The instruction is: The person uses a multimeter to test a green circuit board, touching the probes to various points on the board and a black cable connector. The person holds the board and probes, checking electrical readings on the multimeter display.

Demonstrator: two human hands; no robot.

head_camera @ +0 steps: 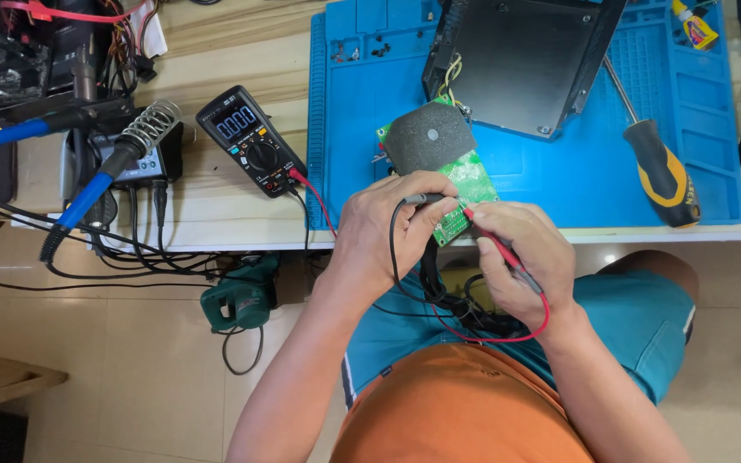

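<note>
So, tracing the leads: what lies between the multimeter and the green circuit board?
Head view: the red lead and the blue mat's edge lie between multimeter and circuit board.

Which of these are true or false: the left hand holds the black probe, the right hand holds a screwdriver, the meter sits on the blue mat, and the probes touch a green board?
1. The left hand holds the black probe. True.
2. The right hand holds a screwdriver. False: it holds the red probe; the screwdriver lies untouched on the blue mat.
3. The meter sits on the blue mat. False: it lies on the wooden bench, left of the mat.
4. Both probe tips meet the green circuit board. True.
</note>
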